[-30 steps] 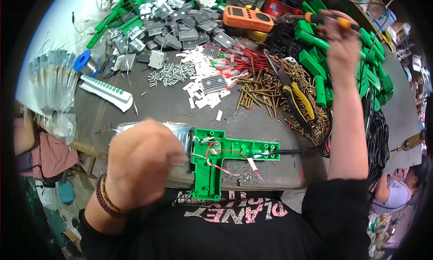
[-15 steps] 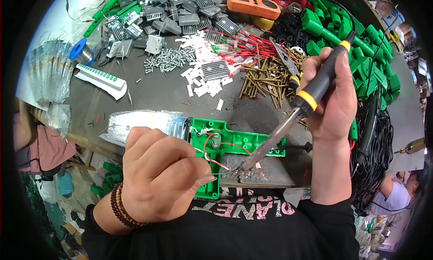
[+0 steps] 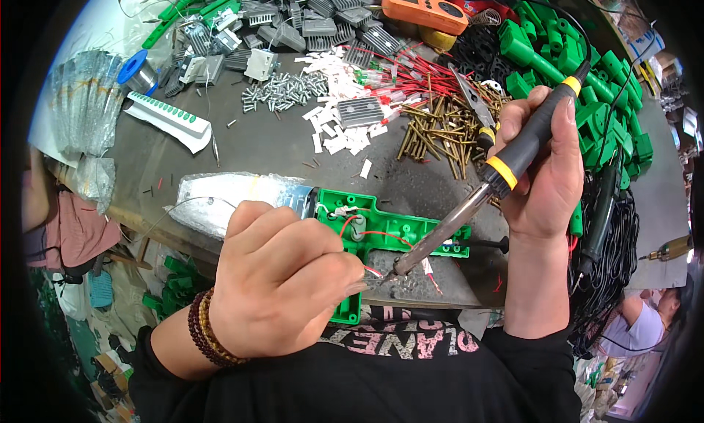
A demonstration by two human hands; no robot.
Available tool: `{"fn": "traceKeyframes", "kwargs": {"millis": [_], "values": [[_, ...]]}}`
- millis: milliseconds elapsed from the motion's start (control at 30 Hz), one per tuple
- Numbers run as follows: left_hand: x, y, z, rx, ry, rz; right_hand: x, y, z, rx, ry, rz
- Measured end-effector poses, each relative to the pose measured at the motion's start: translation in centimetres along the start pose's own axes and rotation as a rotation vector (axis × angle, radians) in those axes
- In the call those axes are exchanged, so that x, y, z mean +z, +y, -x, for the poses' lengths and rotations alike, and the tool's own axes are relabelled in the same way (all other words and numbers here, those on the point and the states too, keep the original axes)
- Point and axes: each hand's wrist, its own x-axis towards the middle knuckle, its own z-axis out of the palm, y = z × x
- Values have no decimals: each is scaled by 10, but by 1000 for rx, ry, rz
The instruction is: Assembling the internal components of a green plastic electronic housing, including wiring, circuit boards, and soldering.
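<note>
My right hand (image 3: pixel 550 184) is closed around the black and yellow handle of a soldering iron (image 3: pixel 539 133), which slants down to the left. Its tip sits near the table's front edge, by the ends of red and white wires (image 3: pixel 375 271). My left hand (image 3: pixel 290 280) is closed in a pinch on a thin silvery solder wire (image 3: pixel 372 281) reaching toward the tip. Beneath that hand lies an open green plastic housing (image 3: pixel 400 223) with wires inside, partly hidden by my fingers. A plastic-wrapped metal part (image 3: pixel 238 190) adjoins its left end.
Across the back lie grey finned blocks (image 3: pixel 319 27), screws (image 3: pixel 282 93), brass rods (image 3: pixel 440 137), red wires (image 3: pixel 418 74) and an orange multimeter (image 3: pixel 424 11). Green housings (image 3: pixel 565 49) pile up at right, above black cables (image 3: pixel 609 239). A solder spool (image 3: pixel 138 74) stands left. Another person (image 3: pixel 634 324) sits at far right.
My left hand has moved slightly right, closer to the iron's tip, and covers more of the housing. The iron's tip has shifted a little right. The whole view has shifted slightly.
</note>
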Motion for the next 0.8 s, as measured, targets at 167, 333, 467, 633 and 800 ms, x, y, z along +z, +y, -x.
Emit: {"fn": "traceKeyframes", "kwargs": {"millis": [167,333,467,633,800], "values": [[3,2,-1,-1,-17,16,-1,0,0,-13,-7,-5],[9,1,2,-6,7,58,-4,0,0,-16,-21,3],[7,1,2,-9,-16,72,-5,0,-1,-25,-39,-19],[-5,-2,3,0,-48,62,-8,0,-3,8,-51,-110],[-16,-4,-4,-93,24,53,-22,-3,-6,-3,-135,-116]]}}
